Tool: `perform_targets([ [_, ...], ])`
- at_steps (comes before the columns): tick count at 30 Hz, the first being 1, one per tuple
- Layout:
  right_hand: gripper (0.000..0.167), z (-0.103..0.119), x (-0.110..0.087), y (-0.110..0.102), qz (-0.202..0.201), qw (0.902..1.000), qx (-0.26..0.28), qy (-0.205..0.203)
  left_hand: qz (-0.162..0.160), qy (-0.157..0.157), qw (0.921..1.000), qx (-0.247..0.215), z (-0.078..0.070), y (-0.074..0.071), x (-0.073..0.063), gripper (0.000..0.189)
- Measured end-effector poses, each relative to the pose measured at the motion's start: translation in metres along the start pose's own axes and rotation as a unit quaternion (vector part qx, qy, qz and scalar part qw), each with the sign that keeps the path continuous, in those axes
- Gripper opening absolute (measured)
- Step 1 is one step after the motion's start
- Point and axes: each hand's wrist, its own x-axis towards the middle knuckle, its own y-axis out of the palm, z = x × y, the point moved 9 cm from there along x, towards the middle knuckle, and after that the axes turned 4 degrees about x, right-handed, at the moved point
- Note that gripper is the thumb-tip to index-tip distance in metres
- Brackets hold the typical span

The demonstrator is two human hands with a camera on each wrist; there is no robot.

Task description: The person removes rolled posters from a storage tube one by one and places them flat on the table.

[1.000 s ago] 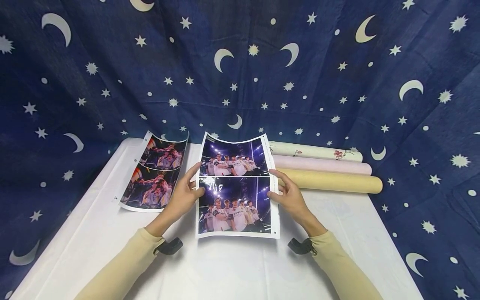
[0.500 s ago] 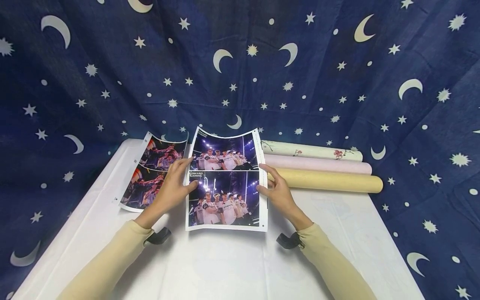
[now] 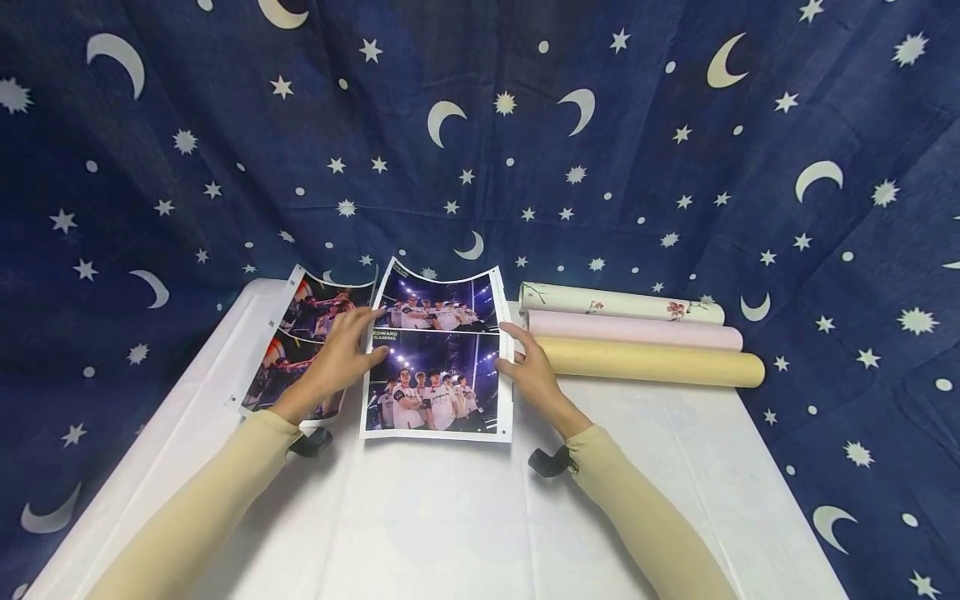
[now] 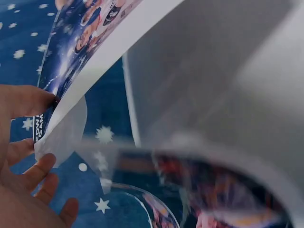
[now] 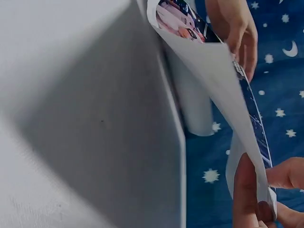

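A glossy sheet (image 3: 435,383) printed with two group photos, one above the other, is held up over the table, its top edge bowed. My left hand (image 3: 335,367) pinches its left edge, thumb in front and fingers behind. On the opposite edge, my right hand (image 3: 536,375) pinches it the same way; the right wrist view shows fingers (image 5: 245,185) against the white back. Partly behind my left hand lies another photo sheet (image 3: 288,371), its edges curling, with two dark reddish pictures.
Three rolls lie side by side at the table's back right: a flowered roll (image 3: 622,304), a pink roll (image 3: 637,329) and a yellow roll (image 3: 652,361). A dark blue curtain (image 3: 480,125) with moons and stars hangs behind the white table (image 3: 442,525).
Both hands have carried the held sheet to the left and slightly away from me, closer to the other photo sheet. The left ends of the rolls have come into view.
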Motion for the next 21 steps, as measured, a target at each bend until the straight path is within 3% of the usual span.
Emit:
perform_targets([
  [11,0.071,-0.016,0.023,0.011,-0.014,0.9985,-0.048,0.02,0.024,0.009,0.9986,0.046,0.02,0.01,0.027,0.068],
  [21,0.078,-0.036,0.034,0.017,-0.014,0.9935,-0.097,0.057,0.042,-0.002,0.9946,0.095,0.027,0.023,0.034,0.068],
])
